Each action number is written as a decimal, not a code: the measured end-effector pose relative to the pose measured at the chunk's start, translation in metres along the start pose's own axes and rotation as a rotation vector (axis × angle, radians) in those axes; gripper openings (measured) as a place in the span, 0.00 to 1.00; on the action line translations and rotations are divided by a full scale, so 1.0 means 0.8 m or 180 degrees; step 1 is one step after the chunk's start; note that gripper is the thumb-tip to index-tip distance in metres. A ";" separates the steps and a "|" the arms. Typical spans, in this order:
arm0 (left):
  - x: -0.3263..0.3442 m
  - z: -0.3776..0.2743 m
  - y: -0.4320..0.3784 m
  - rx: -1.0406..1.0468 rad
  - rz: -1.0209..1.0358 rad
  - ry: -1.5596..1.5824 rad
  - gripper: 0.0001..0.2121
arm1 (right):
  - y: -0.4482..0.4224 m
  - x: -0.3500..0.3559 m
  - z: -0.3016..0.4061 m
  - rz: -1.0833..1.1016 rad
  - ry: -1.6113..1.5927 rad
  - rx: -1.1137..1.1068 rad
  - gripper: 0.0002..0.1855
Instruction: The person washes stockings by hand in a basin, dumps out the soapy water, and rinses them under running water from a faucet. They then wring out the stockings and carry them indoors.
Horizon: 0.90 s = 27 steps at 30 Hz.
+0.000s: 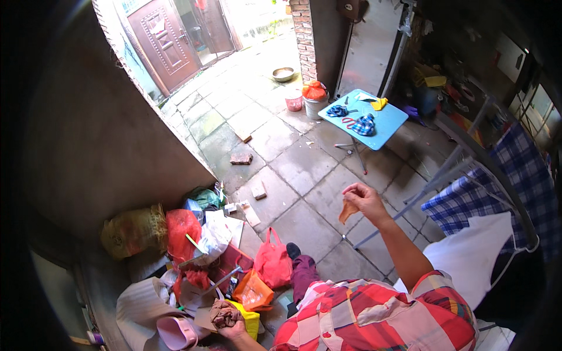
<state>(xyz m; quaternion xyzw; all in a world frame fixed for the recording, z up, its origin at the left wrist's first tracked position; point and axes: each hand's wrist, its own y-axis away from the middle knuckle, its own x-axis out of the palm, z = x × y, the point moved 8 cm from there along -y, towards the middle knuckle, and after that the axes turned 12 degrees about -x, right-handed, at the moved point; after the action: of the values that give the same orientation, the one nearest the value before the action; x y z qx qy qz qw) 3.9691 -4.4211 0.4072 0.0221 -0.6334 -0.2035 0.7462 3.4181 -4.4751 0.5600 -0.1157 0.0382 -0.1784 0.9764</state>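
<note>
My right hand (363,202) is raised over the paved floor and pinches a small piece of orange-brown cloth (347,212) that hangs from the fingers. Low in the view, my left hand (235,330) holds a crumpled brownish-pink cloth (225,314) above a heap of bags. Close beside that cloth are a piece of cardboard (204,317), a yellow bag (248,322) and a pink plastic container (177,332). An orange bag (253,293) and a red fabric bag (273,261) lie a little farther off.
Ahead stands a light-blue folding table (386,127) with checked cloths, red-handled scissors (347,122) and a yellow cloth. Bricks (241,158) lie on the paving. A metal rack (421,193) with hanging blue checked fabric (465,197) is at the right; a wall (131,145) rises left.
</note>
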 end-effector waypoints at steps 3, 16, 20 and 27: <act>0.066 0.020 -0.078 0.0153 -0.0023 -0.0634 0.18 | -0.068 -0.016 -0.010 -0.0295 0.0203 -0.0175 0.04; 0.278 0.107 -0.559 -0.0790 -0.0133 0.0103 0.16 | -0.337 -0.022 -0.068 -0.1053 0.0460 0.0074 0.12; 0.342 0.173 -0.669 -0.1074 0.0442 -0.0853 0.18 | -0.437 -0.065 -0.117 -0.1152 0.1431 -0.0078 0.19; 0.347 0.148 -0.837 -0.0633 0.0915 -0.0816 0.15 | -0.668 -0.057 -0.130 -0.0725 0.1147 -0.0429 0.23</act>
<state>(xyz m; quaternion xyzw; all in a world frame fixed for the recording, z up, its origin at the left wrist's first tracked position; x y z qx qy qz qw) 3.7037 -5.0999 0.4960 -0.1682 -0.6966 -0.1576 0.6794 3.1817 -4.9670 0.5889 -0.1505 0.2106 -0.3024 0.9174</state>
